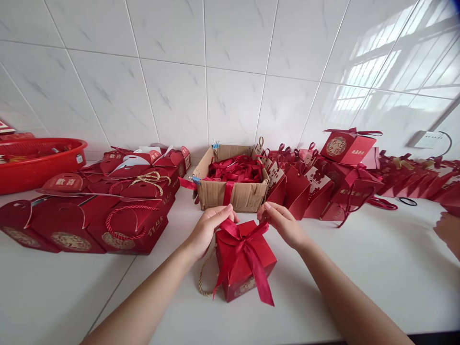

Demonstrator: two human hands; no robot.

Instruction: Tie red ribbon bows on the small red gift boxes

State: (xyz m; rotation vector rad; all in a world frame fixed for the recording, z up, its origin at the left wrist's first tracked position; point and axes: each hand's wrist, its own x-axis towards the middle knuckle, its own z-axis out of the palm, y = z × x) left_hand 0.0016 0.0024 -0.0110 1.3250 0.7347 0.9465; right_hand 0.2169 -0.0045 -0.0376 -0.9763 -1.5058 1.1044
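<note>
A red gift box (230, 268) stands on the white table in front of me, with a red satin ribbon (245, 245) tied in a bow on its top. My left hand (212, 225) is closed at the bow's left loop, fingertips together. On the other side, my right hand (283, 224) pinches the right loop at the box's far corner. Two ribbon tails hang down over the near faces. A gold twisted cord (203, 280) loops out at the box's left side. Where exactly the fingers meet the ribbon is partly hidden.
Behind the box is a cardboard carton (235, 195) of loose red ribbons, with blue binder clips. Several dark red boxes (122, 225) stand at left, near a red plastic basin (39, 163). Rows of red boxes (354, 184) line the right. Another person's hand (449, 232) shows at the right edge.
</note>
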